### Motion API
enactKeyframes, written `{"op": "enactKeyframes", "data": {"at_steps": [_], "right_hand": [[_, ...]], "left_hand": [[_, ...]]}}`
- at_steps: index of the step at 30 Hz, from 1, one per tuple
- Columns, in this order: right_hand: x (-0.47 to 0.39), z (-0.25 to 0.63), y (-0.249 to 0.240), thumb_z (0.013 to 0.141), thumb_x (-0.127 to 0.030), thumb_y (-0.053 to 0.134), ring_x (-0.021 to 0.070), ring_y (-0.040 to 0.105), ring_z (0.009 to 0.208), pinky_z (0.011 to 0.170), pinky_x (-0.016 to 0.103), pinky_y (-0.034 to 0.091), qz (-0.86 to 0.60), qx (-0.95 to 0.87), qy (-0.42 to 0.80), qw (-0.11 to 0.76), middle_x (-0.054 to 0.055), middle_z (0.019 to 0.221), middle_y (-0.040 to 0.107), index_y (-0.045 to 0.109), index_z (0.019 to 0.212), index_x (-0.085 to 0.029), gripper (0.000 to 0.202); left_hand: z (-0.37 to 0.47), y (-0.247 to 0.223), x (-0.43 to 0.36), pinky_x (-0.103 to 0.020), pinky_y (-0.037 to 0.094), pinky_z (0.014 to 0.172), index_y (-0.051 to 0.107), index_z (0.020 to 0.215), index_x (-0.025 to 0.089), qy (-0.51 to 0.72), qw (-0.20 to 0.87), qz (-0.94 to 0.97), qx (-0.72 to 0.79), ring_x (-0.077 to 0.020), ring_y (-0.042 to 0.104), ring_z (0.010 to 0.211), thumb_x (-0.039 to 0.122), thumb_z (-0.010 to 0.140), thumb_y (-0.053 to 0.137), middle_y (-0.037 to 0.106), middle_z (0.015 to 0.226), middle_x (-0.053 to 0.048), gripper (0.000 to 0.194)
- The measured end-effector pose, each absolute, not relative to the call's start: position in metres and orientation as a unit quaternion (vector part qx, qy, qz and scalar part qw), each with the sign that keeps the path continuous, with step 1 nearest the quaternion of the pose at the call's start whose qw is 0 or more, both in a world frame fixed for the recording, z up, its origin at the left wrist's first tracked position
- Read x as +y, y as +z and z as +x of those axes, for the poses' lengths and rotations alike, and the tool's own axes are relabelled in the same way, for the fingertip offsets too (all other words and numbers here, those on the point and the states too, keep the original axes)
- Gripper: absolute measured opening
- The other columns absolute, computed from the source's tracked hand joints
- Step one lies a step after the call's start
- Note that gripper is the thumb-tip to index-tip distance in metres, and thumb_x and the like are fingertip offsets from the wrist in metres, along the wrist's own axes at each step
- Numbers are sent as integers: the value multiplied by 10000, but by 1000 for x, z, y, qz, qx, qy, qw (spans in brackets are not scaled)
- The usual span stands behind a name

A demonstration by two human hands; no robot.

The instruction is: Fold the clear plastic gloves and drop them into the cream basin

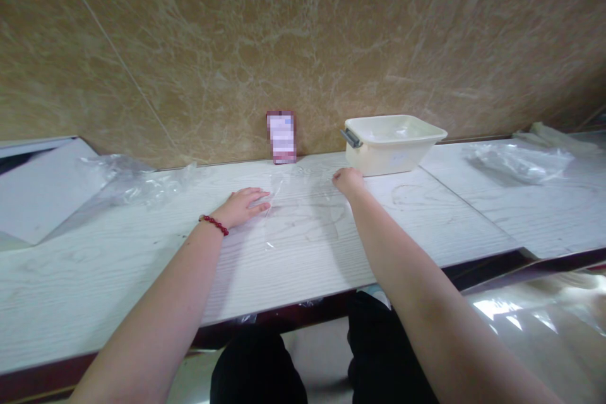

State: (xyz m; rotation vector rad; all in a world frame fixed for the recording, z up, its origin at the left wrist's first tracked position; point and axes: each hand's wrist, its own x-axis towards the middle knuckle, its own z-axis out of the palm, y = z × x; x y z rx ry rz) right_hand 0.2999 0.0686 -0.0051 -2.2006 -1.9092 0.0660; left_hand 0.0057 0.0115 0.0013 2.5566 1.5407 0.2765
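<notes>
A clear plastic bag [303, 205] lies flat on the white wood-grain table, hard to see against its surface. At its left edge rests my left hand [243, 207], fingers stretched out and touching the film, with a red bead bracelet [214, 223] on the wrist. My right hand [349, 182] is closed at the bag's upper right edge, fingers curled down on the film. Just behind the right hand stands a cream plastic bin [391, 158] with a grey latch and some clear plastic inside.
A phone [283, 139] leans upright against the marbled wall. Crumpled clear plastic [142, 183] lies at left beside a white box [45, 186]. More clear bags [523, 162] lie at far right. The table's front edge [284, 312] runs above my knees.
</notes>
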Motion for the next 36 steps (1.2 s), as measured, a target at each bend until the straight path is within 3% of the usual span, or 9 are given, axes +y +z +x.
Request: {"op": "enactKeyframes", "data": {"at_steps": [11,18,25,30,36], "right_hand": [[64,293,1,679,-194,460,169,565,801,679,239,410,-733,-643,64,214,62,808,624,552,861,-176,205],[62,292,1,628,-204,516,142,565,742,643,212,408,-691,-665,109,261,10,744,610,476,986,-204,360],[54,289,6,599,-272,572,163,557,804,680,228,410,-678,-685,122,237,48,820,608,421,1080,-156,518],[53,290,6,600,-153,531,154,561,808,676,212,407,-670,-700,121,216,56,849,606,421,1085,-156,497],[56,287,4,613,-167,532,154,561,805,673,216,413,-673,-697,120,216,60,858,605,433,1060,-166,458]], "left_hand": [[5,0,13,-358,273,938,484,1145,213,92,65,857,503,-216,384,1123,582,743,284,462,1208,-72,581],[6,2,14,-312,268,952,498,1127,149,122,48,866,482,-188,401,1105,543,766,290,495,1168,-91,574],[9,9,9,-284,322,920,528,1062,165,209,15,847,489,-162,462,1025,496,790,288,539,1092,-71,492],[17,11,4,-314,338,903,539,1029,190,220,-26,826,519,-176,481,1001,439,800,278,564,1052,-59,427],[51,27,-2,-314,394,793,595,831,177,218,-77,808,542,-193,546,842,384,789,306,617,864,-67,357]]}}
